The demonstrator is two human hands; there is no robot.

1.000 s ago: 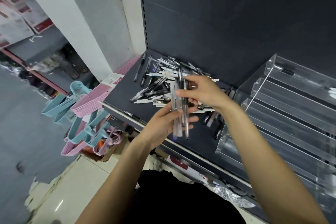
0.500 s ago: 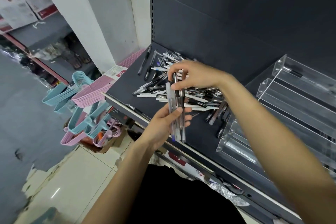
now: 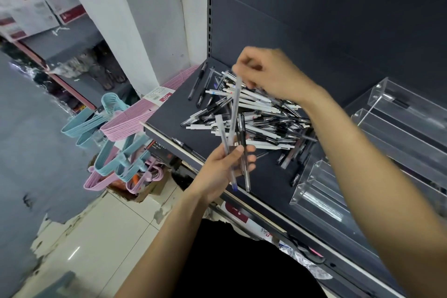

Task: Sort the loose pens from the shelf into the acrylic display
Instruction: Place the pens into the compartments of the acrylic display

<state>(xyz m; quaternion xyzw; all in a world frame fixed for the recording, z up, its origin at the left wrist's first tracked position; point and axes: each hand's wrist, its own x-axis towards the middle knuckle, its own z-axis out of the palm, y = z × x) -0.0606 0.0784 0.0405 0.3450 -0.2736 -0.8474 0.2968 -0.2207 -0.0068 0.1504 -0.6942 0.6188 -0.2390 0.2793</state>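
A person's left hand sits low in the middle of the view, its fingers and thumb curled around a small bundle of pens. The bundle fans out a little, tips pointing down toward the person and caps rising toward the shelf's back wall. The right hand hovers higher, above the far side of the pile, with thumb and fingertips pinching the top end of one translucent pen. That pen hangs nearly upright, its long axis running from the right hand down to the bundle in the left, where its lower end meets the other pens. Beneath both hands lies a jumbled heap of loose pens on the dark shelf, black, white and clear barrels crossing at every angle, most lying roughly left to right. The right forearm crosses over the heap's right side and partly hides it. The acrylic display, a set of clear stepped troughs, stands on the shelf to the right of the heap. Left of the shelf, below its edge, hang pink and blue hangers.
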